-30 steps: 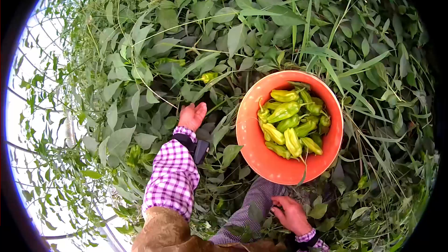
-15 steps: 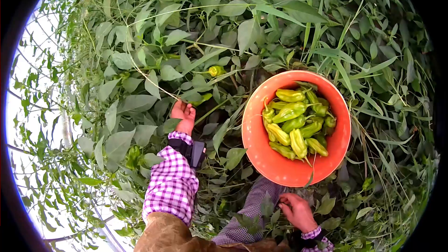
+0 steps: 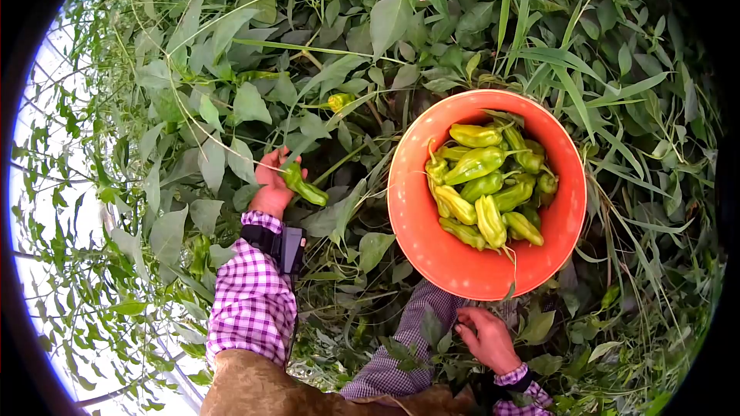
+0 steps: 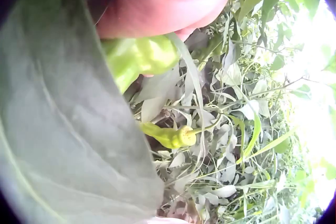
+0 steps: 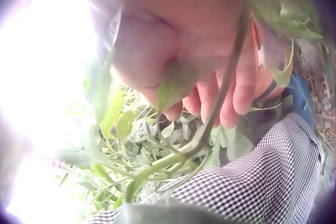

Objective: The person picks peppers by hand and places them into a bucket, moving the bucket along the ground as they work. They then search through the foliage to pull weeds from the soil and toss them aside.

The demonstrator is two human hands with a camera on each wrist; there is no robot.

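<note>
In the head view a green pepper (image 3: 304, 186) lies against the fingers of my left hand (image 3: 273, 184), which are curled round its upper end. The left wrist view shows part of that pepper (image 4: 140, 58) under the hand (image 4: 168, 1), partly covered by a big leaf. My right hand (image 3: 490, 340) hangs loosely bent below the bucket (image 3: 416, 243), holding nothing. In the right wrist view its fingers (image 5: 242, 90) hang relaxed behind a plant stem. Several green-yellow peppers (image 3: 472, 166) lie inside the orange bucket.
A yellow-green pepper (image 3: 340, 101) hangs among the leaves above my left hand, and another stands out in the left wrist view (image 4: 176, 137). Dense foliage (image 3: 370, 23) surrounds the bucket. A checked trouser leg (image 3: 412, 343) is between my hands, beneath the bucket.
My left hand has moved left and up, and a green pepper now shows in its fingers. The right hand has stayed near the bucket's underside. The bucket appears slightly higher in view.
</note>
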